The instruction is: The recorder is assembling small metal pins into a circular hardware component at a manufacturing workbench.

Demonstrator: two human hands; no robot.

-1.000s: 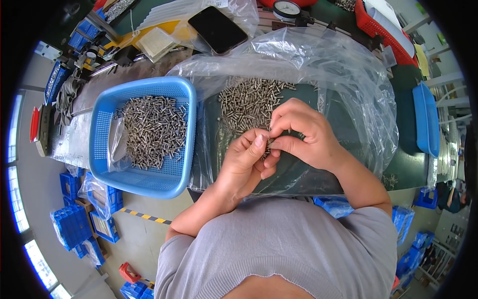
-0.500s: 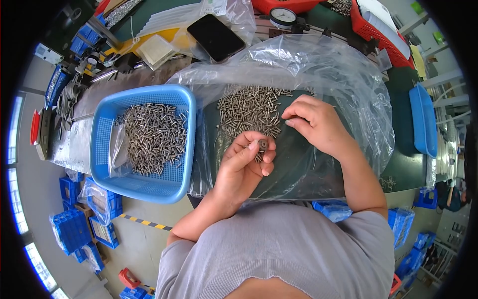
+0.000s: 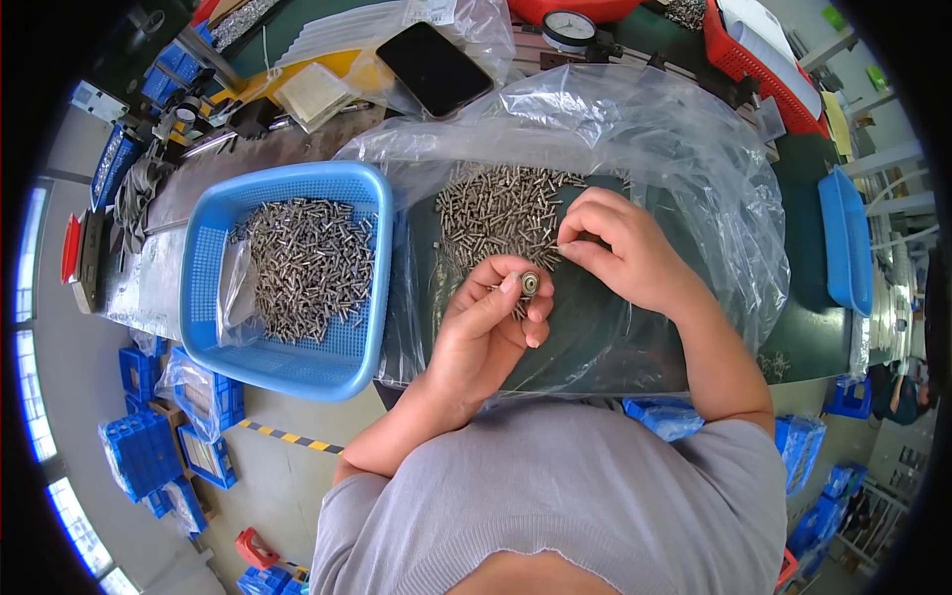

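Observation:
My left hand (image 3: 483, 322) is closed around a small round metal part (image 3: 531, 285) with ringed edges and a hole in its middle, gripped between thumb and forefinger. A few small metal pins (image 3: 519, 310) show under it among the curled fingers. To the right, my right hand (image 3: 620, 250) has thumb and forefinger pinched together; whatever is between the tips is too small to make out. Just beyond both hands spreads a heap of small metal pins (image 3: 496, 213) on a clear plastic sheet (image 3: 694, 188).
At the left stands a blue plastic basket (image 3: 372, 342) with many similar pins and a clear bag in it. Behind lie a black phone (image 3: 434, 69), a dial gauge (image 3: 568, 31) and a red basket (image 3: 744, 64) of papers. A blue tray (image 3: 845, 243) sits at the far right.
The round part in my left hand now shows a bright ringed face where it looked dark before. My right hand has shifted very slightly left, its pinch kept.

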